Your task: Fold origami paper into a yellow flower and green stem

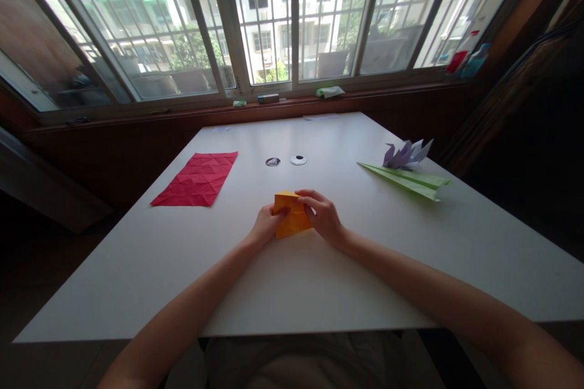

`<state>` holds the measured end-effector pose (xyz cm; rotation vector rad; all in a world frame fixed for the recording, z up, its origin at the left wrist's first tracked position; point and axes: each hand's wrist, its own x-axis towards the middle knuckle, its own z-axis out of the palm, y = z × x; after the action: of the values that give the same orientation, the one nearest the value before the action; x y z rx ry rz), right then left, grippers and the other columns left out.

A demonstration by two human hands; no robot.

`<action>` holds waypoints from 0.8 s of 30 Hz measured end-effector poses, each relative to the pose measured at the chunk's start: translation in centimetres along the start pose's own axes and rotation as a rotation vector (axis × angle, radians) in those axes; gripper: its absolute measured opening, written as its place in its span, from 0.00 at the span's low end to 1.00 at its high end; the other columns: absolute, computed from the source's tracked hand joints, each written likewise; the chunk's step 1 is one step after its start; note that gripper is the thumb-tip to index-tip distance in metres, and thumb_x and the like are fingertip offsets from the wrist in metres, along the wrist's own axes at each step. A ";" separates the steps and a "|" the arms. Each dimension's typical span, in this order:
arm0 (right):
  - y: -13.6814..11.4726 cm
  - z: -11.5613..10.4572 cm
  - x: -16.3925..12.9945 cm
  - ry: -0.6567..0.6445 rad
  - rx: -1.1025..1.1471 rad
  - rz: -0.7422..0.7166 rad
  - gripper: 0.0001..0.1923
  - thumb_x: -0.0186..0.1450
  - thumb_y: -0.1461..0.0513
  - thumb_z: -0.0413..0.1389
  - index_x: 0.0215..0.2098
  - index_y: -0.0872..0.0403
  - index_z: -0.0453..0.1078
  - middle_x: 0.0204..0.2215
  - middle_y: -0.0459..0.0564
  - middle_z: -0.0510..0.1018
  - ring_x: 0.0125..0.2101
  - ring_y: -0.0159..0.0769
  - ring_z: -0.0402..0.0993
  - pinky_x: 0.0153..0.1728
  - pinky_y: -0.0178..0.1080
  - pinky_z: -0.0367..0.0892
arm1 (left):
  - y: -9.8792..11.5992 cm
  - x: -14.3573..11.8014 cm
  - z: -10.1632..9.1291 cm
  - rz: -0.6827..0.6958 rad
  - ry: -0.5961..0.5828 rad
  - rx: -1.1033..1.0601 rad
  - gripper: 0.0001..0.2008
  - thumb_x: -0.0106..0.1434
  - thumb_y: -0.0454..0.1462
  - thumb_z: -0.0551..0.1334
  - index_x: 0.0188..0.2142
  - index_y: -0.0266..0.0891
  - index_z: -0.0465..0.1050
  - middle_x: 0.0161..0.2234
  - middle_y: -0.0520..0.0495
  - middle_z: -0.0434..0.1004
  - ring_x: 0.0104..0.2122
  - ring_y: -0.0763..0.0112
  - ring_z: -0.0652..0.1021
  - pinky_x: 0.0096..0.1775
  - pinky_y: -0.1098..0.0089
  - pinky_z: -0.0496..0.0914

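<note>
A folded piece of orange paper [292, 223] is held up between my two hands, over the middle of the white table [319, 292]. My left hand [266, 223] grips its left edge, with the thumb lying across the front. On the upper right, my right hand [323, 216] pinches the top edge of the paper between thumb and fingers. The fingers behind the sheet are hidden. Beyond the hands, two small round items lie on the table: a dark, shiny disc [272, 162] and a white disc with a black spot [298, 160].
Creased red paper [196, 179] lies flat on the left. At the right sit a green folded paper plane [406, 180] and purple paper cranes [405, 154]. Small packets, one a green and white pack [330, 92], line the sill below the barred window. The table's near edge is close to my body.
</note>
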<state>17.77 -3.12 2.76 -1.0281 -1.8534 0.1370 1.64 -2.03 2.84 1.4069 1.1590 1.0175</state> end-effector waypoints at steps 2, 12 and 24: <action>-0.2 0.0 0.0 -0.031 -0.051 0.003 0.13 0.60 0.68 0.46 0.37 0.51 0.70 0.42 0.48 0.73 0.41 0.34 0.70 0.41 0.36 0.68 | 0.0 0.0 0.0 -0.002 0.009 -0.002 0.12 0.47 0.41 0.62 0.27 0.32 0.70 0.23 0.49 0.71 0.25 0.72 0.70 0.26 0.74 0.63; -0.6 -0.3 0.2 -0.135 -0.105 0.049 0.15 0.56 0.62 0.56 0.42 0.46 0.69 0.43 0.46 0.73 0.40 0.37 0.71 0.39 0.37 0.68 | -0.5 0.2 -0.1 -0.023 -0.017 -0.063 0.18 0.48 0.47 0.62 0.29 0.31 0.71 0.24 0.48 0.73 0.25 0.71 0.71 0.27 0.73 0.64; -0.6 -0.5 0.2 -0.156 -0.051 0.087 0.13 0.57 0.61 0.55 0.41 0.46 0.70 0.44 0.44 0.73 0.37 0.36 0.73 0.39 0.37 0.68 | -0.5 0.2 -0.1 -0.034 -0.041 -0.093 0.18 0.50 0.47 0.60 0.31 0.31 0.70 0.25 0.47 0.72 0.26 0.70 0.71 0.28 0.73 0.64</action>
<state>17.74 -3.55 3.45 -1.1621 -1.9612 0.2278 1.45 -1.84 2.33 1.3243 1.0888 1.0021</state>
